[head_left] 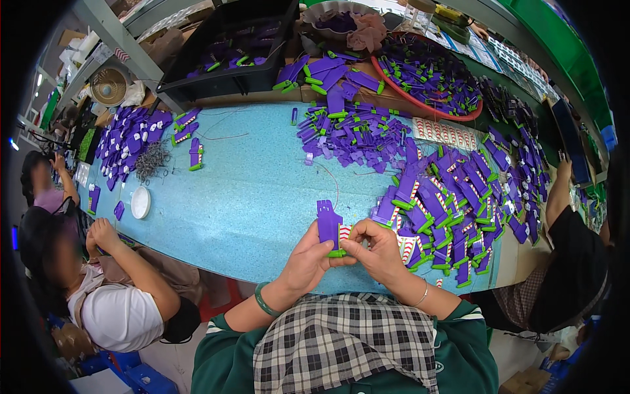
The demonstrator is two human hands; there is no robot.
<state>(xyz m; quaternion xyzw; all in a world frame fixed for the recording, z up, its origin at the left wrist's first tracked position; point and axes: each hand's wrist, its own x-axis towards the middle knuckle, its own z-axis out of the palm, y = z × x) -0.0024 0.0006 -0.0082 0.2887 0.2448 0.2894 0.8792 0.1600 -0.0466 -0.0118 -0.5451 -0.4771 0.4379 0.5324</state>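
- So you've got one purple piece (328, 226) up in front of you, held around the middle of the table's (243, 177) near edge, tilted only a little.
- Your left hand (305, 262) has it: thumb on the front face, fingers curled around the lower part by the green end.
- Your right hand (380, 253) has its thumb and index curled in at the red-and-white striped patch (344, 232). Can't tell if they're pinching it or just pressing.
- Right beside that hand is a big heap (430, 194) of similar pieces, spreading toward the table's right end.
- A striped sheet (407, 248) pokes out just by your right fingers.
- Over at the far edge: a pile of small purple parts (361, 134), with another striped sheet (446, 133) to its right and a red basket (453, 117) behind.
- Toward the far left corner: a purple-and-white pile (128, 141), a wiry clump (152, 161) next to it, and a white dish (140, 202) nearer the left edge.
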